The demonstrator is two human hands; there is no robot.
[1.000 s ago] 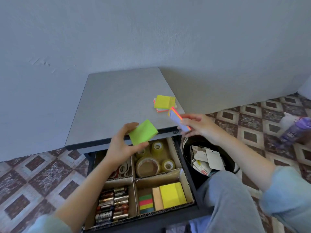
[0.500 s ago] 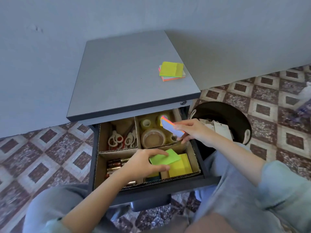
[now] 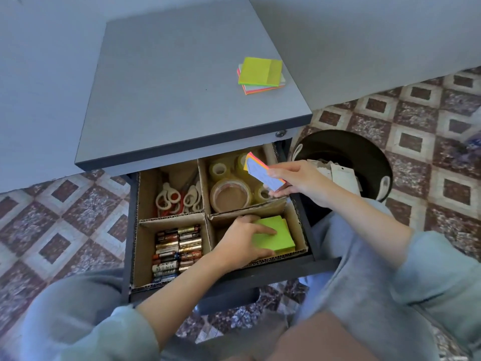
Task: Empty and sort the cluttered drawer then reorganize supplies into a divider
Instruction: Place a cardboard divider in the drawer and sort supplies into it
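my left hand (image 3: 242,241) pinches the green sticky pad (image 3: 277,237), fingers on top, thumb at its near edge, and it's low in the cardboard divider's (image 3: 171,218) near-right compartment. my right hand (image 3: 299,182) grips a multicolour note stack (image 3: 261,174), tilted, above the tape rolls (image 3: 230,196) in the far-right compartment. likely slot is just toward me, across one wall.

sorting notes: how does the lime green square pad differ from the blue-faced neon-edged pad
Colour: the lime green square paper pad is one colour; the blue-faced paper pad has pink and orange edges. Pose: the green pad rests in a cardboard divider compartment, held by the left hand; the blue-faced pad is tilted in mid-air, pinched by the right hand. Both are note pads.
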